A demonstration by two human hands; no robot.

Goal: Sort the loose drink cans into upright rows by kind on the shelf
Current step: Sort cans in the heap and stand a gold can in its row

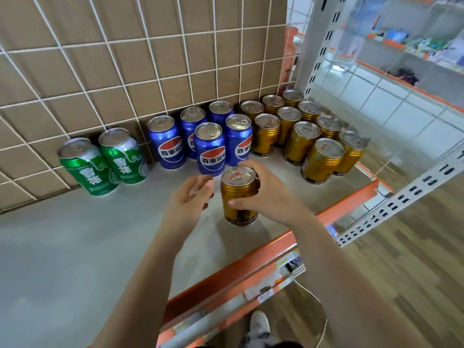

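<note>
Shelf (75, 247) count: two green cans (88, 167), five blue cans (209, 149) and ten gold cans (321, 162) standing upright, with an eleventh gold can (239, 197) upright near the front, gripped by the right hand (266, 194), and the left hand (190, 197) just beside it, fingers relaxed and holding nothing.

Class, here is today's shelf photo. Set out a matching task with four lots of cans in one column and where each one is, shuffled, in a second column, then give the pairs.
Column one:
1. green cans
2. blue cans
3. gold rows
4. single gold can

Column two:
A. far right
B. in front, gripped by the right hand
C. far left
D. middle, between the other two kinds

Pairs: 1-C, 2-D, 3-A, 4-B
</note>
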